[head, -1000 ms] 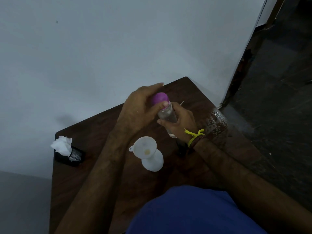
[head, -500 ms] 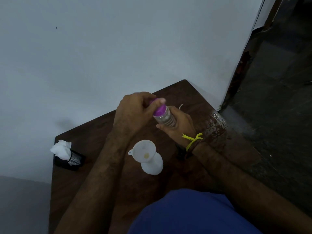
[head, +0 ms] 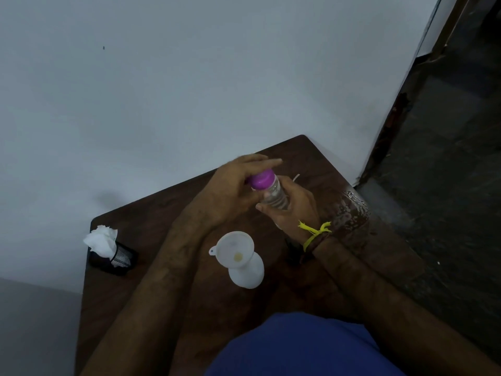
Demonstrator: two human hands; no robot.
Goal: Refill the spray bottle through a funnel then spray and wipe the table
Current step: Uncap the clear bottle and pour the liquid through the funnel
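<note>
My right hand (head: 294,206) grips the body of a clear plastic bottle (head: 273,195) held above the dark wooden table (head: 168,213). Its purple cap (head: 261,179) sits under the fingers and thumb of my left hand (head: 230,189), which pinch the cap. A white funnel (head: 235,249) stands in the neck of a white spray bottle (head: 248,272) on the table, just in front of my hands. The spray bottle's head is not visible.
A black mesh holder (head: 116,257) with white tissues (head: 101,240) stands at the table's left edge. A wet patch (head: 349,210) shines at the right edge. A white wall lies behind the table, and dark floor (head: 447,158) to the right.
My left hand has shifted its grip around the purple cap, fingers curling over it and then stretching out again. The bottle stays in my right hand.
</note>
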